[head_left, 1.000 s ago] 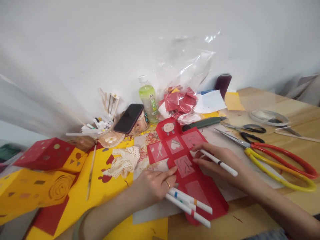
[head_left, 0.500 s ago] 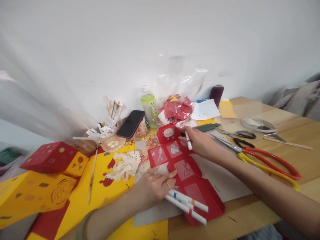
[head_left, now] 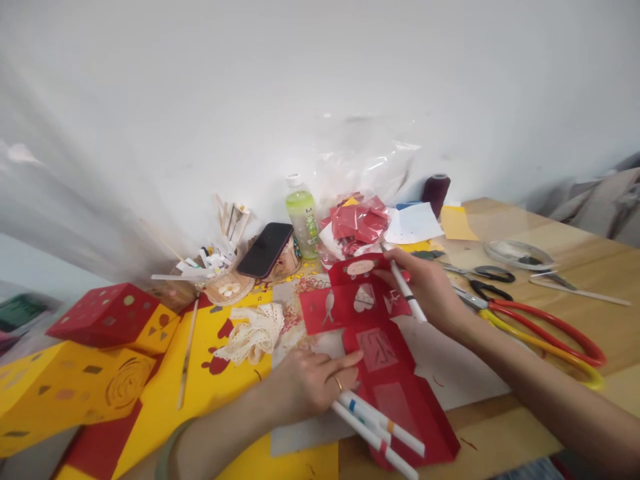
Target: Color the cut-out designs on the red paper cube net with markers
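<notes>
A red paper cut-out (head_left: 425, 400) with flaps and several translucent windows lies before me, its far panel tilted up. Small drawings and cut shapes, among them a heart (head_left: 364, 298), show in the windows. My left hand (head_left: 315, 383) is closed around several white marker pens (head_left: 383, 433), with its forefinger stretched over the red paper. In my right hand (head_left: 417, 283) is a single white marker (head_left: 409, 293) with a dark band; its fingers also pinch the edge of the far panel. Part of the paper's right side is hidden by that hand.
Scissors with red and yellow handles (head_left: 550, 333) lie on the right beside black-handled scissors (head_left: 493, 272). Behind stand a green drink bottle (head_left: 303, 220), a phone (head_left: 266, 250) and a bag of red scraps (head_left: 360, 220). Lace (head_left: 255, 333) and decorated boxes (head_left: 107, 317) are on the left.
My right hand has moved right and slightly nearer, lifting and tilting the far panel of the red paper. The cut-out has shifted a little to the right. My left hand still holds its markers.
</notes>
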{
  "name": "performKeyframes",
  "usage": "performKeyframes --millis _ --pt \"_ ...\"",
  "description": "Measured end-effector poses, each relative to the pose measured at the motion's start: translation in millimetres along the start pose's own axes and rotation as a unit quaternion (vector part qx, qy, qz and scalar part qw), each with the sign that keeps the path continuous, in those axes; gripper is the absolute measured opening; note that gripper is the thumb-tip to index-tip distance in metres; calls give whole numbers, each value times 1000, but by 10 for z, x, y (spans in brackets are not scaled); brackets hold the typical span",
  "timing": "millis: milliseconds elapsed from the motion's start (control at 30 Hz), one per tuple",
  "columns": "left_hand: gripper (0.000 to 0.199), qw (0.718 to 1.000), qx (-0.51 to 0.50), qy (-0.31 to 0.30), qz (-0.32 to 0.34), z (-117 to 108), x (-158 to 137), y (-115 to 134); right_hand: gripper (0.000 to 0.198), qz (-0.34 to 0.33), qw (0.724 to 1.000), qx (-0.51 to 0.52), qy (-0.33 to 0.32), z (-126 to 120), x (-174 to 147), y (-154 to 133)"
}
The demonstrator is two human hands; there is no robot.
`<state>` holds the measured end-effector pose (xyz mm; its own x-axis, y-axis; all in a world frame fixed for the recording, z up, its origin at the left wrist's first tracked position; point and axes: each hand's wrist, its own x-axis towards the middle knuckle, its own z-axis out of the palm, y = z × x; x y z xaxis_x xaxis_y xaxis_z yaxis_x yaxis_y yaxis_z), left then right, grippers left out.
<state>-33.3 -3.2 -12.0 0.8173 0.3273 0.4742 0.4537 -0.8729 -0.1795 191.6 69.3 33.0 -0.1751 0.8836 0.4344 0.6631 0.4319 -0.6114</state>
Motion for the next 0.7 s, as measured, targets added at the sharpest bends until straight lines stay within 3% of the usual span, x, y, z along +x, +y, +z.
performKeyframes --millis 200,300,367,400,433,467,533,633,700 --pt "14 998 -32 44 37 -64 -15 13 12 -47 987 79 132 -455 42 12" --pt "11 998 -34 54 29 -50 -43 15 9 -50 960 144 236 -656 111 90" --pt "12 997 -38 48 49 -32 -62 13 5 -63 902 295 309 -752 180 178" --pt "14 997 -41 37 50 -21 -72 12 4 -79 854 401 322 -787 217 229" --pt "15 997 -43 35 45 -8 -83 12 5 -99 799 508 306 -809 253 283" --pt "17 998 -47 31 43 7 -93 12 8 -119 767 561 286 -819 287 337" --pt "19 997 -50 21 47 49 -112 11 13 -162 725 636 207 -798 353 439" --pt "20 994 -53 75 50 130 -133 7 35 -258 664 688 138 -687 462 545" --pt "26 994 -50 86 54 174 -140 2 32 -327 622 706 83 -611 535 562"
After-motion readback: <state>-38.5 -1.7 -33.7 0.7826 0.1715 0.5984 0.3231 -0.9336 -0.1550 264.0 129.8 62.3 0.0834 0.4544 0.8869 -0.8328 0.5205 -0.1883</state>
